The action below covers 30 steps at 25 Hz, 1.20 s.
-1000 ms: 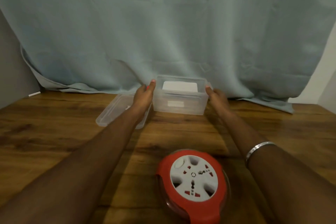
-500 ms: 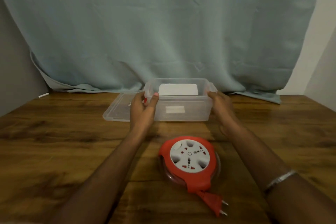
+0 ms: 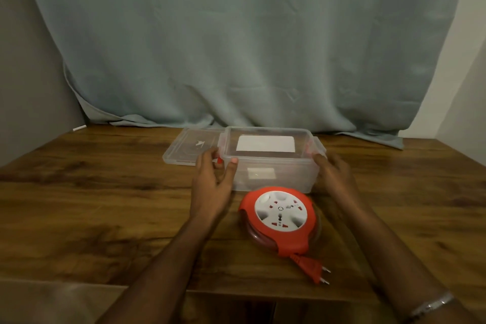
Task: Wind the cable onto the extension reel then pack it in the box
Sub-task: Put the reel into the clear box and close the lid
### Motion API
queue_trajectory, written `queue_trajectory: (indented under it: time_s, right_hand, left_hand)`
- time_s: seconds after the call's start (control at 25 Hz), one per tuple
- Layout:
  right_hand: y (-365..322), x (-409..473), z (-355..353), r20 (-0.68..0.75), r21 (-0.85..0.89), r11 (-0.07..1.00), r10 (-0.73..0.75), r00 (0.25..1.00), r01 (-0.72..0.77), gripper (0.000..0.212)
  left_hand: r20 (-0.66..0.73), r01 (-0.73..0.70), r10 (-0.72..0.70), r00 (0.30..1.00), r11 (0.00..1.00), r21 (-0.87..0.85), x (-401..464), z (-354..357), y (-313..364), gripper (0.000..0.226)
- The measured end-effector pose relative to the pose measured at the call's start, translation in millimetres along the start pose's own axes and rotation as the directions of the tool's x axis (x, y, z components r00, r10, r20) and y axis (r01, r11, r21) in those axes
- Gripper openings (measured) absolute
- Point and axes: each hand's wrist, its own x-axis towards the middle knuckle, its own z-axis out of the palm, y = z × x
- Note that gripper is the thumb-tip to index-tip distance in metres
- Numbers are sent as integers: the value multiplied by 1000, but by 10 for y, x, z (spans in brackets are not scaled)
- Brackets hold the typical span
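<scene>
A clear plastic box [image 3: 271, 163], rectangular with rounded corners, sits at centre frame on the wood-grain worktop [image 3: 92, 205]. The left hand [image 3: 213, 187] holds its left end, thumb curled against the front wall, fingers by a red clip. The right hand [image 3: 334, 176] touches the right end; whether its grip is closed cannot be told. The round red-and-white reel [image 3: 280, 221] lies just below the box, its plug [image 3: 311, 267] trailing lower right. A flat clear lid [image 3: 189, 148] lies left of the box.
</scene>
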Motion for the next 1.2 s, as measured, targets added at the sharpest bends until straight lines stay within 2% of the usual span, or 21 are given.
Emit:
queue_trajectory:
  time_s: [0.08, 0.16, 0.24, 0.32, 0.4, 0.52, 0.72, 0.84, 1.0, 1.2]
  right_hand:
    - [24, -142, -61, -110, -230, 973, -61, 992, 35, 80]
    - [78, -342, -115, -87, -454, 888, -117, 989, 65, 79]
    - [136, -548, -139, 154, -628, 766, -49, 987, 136, 68]
    - [144, -660, -127, 334, -680, 706, 60, 941, 197, 70]
    - [80, -635, -115, 371, -644, 745, 108, 922, 172, 70]
    - [-13, -532, -132, 398, -516, 855, 185, 899, 52, 64]
    - [-101, -485, -169, 391, -342, 939, 108, 914, 35, 73]
    - [-252, -499, -192, 396, -381, 914, 22, 918, 143, 72]
    - [-730, -397, -301, 385, -416, 828, -214, 898, 376, 76]
    - [-1371, 32, -282, 206, -248, 768, -554, 806, 591, 75]
  left_hand:
    - [-15, -53, 54, 998, 996, 73, 3, -14, -31, 56]
    - [-13, -89, 92, 996, 985, 151, 13, -8, -48, 61]
    - [1, -97, 99, 995, 974, 206, 17, -3, -54, 65]
    - [5, -100, 102, 995, 971, 218, 17, -9, -60, 60]
    - [5, -105, 107, 994, 973, 207, 13, -14, -59, 55]
    - [12, -95, 95, 995, 981, 170, -12, -4, -25, 49]
    - [28, -102, 99, 995, 986, 128, -26, 0, -36, 49]
    - [51, -103, 99, 994, 991, 87, -31, 3, -53, 50]
    - [63, -88, 84, 995, 993, 79, -20, 3, -75, 53]
    - [43, -104, 99, 994, 986, 128, 19, -25, -75, 51]
